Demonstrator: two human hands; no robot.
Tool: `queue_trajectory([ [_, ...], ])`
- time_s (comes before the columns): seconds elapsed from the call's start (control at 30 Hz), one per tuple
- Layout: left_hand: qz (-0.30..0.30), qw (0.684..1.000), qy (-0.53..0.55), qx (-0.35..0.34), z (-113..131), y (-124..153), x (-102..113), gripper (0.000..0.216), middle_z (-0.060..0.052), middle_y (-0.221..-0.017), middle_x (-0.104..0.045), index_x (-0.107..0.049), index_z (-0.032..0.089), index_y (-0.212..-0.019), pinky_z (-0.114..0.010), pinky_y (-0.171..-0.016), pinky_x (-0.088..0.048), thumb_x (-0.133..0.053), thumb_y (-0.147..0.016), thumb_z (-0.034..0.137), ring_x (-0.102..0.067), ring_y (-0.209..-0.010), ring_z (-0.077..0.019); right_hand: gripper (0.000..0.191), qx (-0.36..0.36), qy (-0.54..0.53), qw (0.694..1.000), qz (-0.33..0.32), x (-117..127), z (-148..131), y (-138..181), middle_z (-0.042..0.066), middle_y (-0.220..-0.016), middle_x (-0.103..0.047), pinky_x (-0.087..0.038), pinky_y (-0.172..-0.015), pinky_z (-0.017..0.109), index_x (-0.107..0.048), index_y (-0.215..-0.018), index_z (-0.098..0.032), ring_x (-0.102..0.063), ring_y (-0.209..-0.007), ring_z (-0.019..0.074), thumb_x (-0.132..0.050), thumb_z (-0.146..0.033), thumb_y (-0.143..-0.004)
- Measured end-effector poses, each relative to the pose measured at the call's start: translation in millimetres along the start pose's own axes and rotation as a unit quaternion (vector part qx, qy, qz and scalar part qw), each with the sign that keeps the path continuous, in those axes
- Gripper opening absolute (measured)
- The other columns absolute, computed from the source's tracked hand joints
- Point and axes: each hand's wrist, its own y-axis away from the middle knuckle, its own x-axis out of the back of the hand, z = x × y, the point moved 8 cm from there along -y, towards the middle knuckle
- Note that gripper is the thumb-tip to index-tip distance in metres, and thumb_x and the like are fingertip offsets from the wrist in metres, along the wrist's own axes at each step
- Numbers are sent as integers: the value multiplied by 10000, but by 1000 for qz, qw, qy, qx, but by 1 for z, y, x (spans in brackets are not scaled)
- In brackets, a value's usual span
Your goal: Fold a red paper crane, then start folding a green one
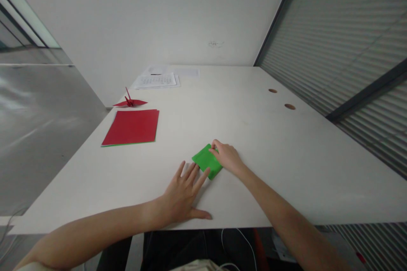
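Observation:
A small folded green paper (206,160) lies on the white table (280,165) in front of me. My left hand (183,192) rests flat on the table with its fingers spread, the fingertips touching the paper's near edge. My right hand (226,156) sits at the paper's right side, fingers curled and pressing on its far corner.
A stack of red paper sheets (132,127) lies at the left, with a green sheet edge showing beneath. A red paper crane (130,101) stands behind it. White printed papers (156,80) lie at the back. Two round holes (289,106) are in the tabletop at the right.

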Motion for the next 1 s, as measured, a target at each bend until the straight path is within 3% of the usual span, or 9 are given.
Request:
queue_trajectory([
  [0.4,17,999,10,35,-8,0,4,1077,-240,-1408,-442,-413,125,-1409,-525,-1092,-249,-297,-669,900,-376,-1327,-385,151,-3,-2,1000,3,0,1,1,33,-827,-713,-306,-590,267,-579,-978,-248,-650,-738,198,-500,-368,-931],
  [0.53,30,998,-10,53,-9,1,6,1080,-228,-1457,-382,-424,165,-1411,-541,-1094,-227,-309,-642,914,-317,-1356,-415,153,-4,-5,1000,0,1,0,1,30,-840,-713,-310,-598,263,-577,-984,-249,-647,-742,190,-496,-369,-932],
  [0.7,16,997,-18,69,-11,0,8,1073,-233,-1437,-412,-435,194,-1412,-577,-1087,-206,-297,-634,920,-375,-1317,-437,149,-2,-11,1000,-3,1,-1,1,29,-872,-715,-319,-609,260,-574,-986,-251,-647,-755,186,-498,-366,-931],
  [0.87,24,998,-8,52,-9,-1,9,1084,-257,-1482,-329,-441,169,-1404,-585,-1095,-178,-288,-638,921,-254,-1384,-447,154,-3,-3,1000,-3,1,-2,2,27,-866,-716,-320,-609,261,-575,-988,-252,-651,-760,189,-497,-371,-931],
  [1.0,24,999,5,38,-11,-2,5,1088,-262,-1446,-381,-425,163,-1407,-580,-1079,-232,-292,-637,921,-308,-1359,-441,165,-7,-1,1000,-6,1,-1,2,35,-858,-712,-329,-615,260,-577,-997,-247,-649,-766,186,-492,-374,-934],
])
